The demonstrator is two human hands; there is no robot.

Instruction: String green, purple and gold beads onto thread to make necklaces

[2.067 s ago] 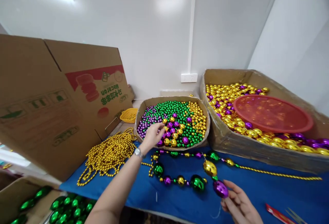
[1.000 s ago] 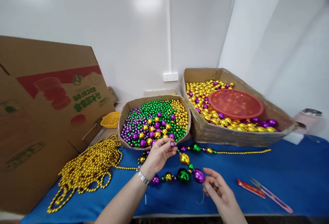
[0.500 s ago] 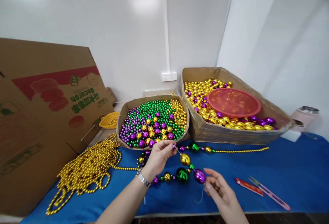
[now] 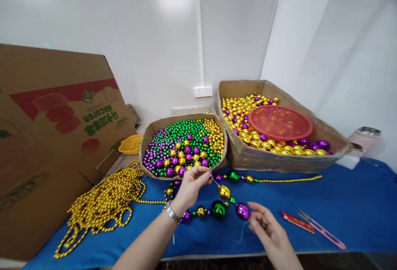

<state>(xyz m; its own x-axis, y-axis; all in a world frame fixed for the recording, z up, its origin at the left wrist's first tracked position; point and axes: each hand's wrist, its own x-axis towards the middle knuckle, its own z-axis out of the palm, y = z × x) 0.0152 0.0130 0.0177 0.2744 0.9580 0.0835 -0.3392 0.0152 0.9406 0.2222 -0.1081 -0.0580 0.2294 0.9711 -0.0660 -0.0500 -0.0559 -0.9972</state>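
My left hand, with a watch on the wrist, is pinched shut on a small purple bead just in front of the round cardboard tray of mixed beads. A thin needle or thread runs from that bead down to a large gold bead. My right hand pinches the thread right beside a large purple bead at the strand's end. The half-strung necklace of green, gold and purple beads lies curved on the blue cloth between my hands.
A pile of gold bead chains lies at the left. A big cardboard box at the right holds gold and purple beads and a red basin. Pink scissors and a red strip lie right of my hand. Cardboard sheets lean at the left.
My left hand has come back from the bead tray with a small purple bead and now holds it at the strand. My right hand keeps its hold near the large purple bead. The view shifted right.
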